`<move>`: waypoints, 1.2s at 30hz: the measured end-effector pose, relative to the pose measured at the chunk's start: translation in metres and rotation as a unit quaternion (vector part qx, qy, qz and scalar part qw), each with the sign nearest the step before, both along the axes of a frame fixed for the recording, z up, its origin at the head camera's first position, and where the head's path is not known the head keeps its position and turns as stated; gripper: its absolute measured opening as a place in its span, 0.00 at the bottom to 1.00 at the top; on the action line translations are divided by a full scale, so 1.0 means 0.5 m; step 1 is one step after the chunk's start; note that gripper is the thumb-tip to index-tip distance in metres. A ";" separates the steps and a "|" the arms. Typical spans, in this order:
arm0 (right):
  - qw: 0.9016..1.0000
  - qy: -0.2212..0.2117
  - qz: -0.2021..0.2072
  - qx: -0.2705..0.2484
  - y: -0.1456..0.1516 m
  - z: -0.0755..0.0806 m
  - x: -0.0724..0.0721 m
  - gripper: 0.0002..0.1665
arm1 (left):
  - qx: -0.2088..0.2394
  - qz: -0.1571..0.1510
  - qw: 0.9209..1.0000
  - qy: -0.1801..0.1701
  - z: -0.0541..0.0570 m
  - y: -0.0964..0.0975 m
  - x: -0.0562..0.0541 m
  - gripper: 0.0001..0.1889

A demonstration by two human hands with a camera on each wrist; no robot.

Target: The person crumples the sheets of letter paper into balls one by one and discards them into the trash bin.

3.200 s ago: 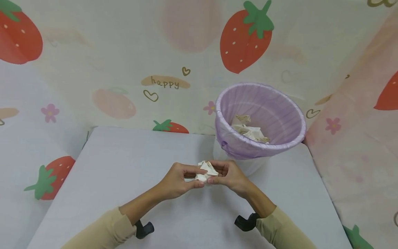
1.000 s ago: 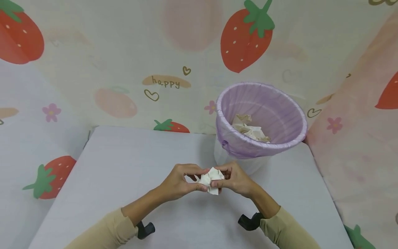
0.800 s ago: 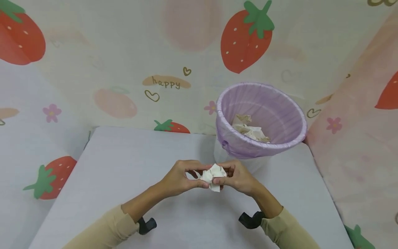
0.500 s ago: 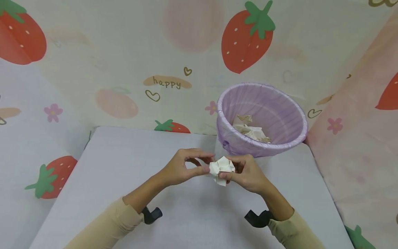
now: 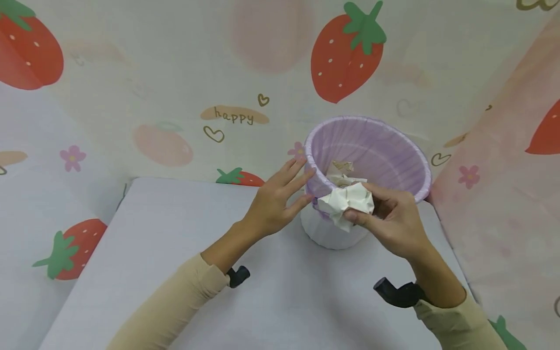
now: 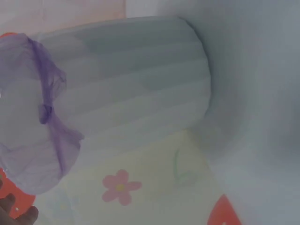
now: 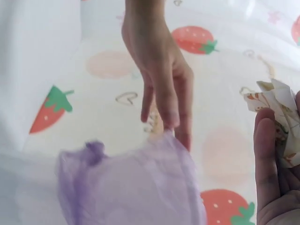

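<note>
In the head view, my right hand (image 5: 395,221) pinches a crumpled piece of white paper (image 5: 347,201) between thumb and fingers, in front of the bin's near rim. The right wrist view shows a floral print on that paper (image 7: 283,122). My left hand (image 5: 277,199) has its fingers spread and extended, the fingertips right at the left rim of the trash bin (image 5: 334,238). A purple bag (image 5: 393,146) lines the bin and folds over its rim. More crumpled paper (image 5: 341,170) lies inside. The left wrist view shows the bin's ribbed white side and the knotted bag edge (image 6: 47,112).
The bin stands at the back right of a white-covered table (image 5: 175,218). Behind and beside it hangs a backdrop (image 5: 175,73) printed with strawberries. Each wrist carries a black camera mount (image 5: 398,294).
Both hands worked the paper together over the table. The left hand has since let go and moved up to the bin's rim, while the right hand carried the paper right and forward.
</note>
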State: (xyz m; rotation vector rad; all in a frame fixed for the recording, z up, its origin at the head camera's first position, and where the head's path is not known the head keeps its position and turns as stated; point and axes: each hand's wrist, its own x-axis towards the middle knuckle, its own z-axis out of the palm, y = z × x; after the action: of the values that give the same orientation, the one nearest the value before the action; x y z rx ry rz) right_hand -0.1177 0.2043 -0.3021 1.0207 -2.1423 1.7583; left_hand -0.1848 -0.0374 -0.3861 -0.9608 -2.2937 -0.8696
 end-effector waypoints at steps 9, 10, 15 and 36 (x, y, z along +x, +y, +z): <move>0.994 -0.002 -0.105 0.030 0.050 0.060 -0.064 0.21 | -0.126 0.013 0.992 -0.016 0.020 0.026 -0.004 0.32; 0.991 0.003 -0.124 0.056 0.057 0.064 -0.071 0.20 | -0.131 0.015 0.991 -0.019 0.022 0.027 -0.003 0.31; 0.969 0.003 -0.185 0.166 0.095 0.079 -0.110 0.15 | -0.138 0.018 0.990 -0.023 0.030 0.028 -0.004 0.30; 0.898 -0.064 -0.273 0.339 0.163 0.106 -0.201 0.32 | -0.124 0.011 0.991 -0.044 0.034 0.030 -0.002 0.28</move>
State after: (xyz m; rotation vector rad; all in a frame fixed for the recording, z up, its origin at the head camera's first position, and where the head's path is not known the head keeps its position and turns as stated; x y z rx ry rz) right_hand -0.2184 0.2856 -0.2492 0.3154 -2.8347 0.8462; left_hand -0.1859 -0.0224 -0.3692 -1.0153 -2.5277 -0.6390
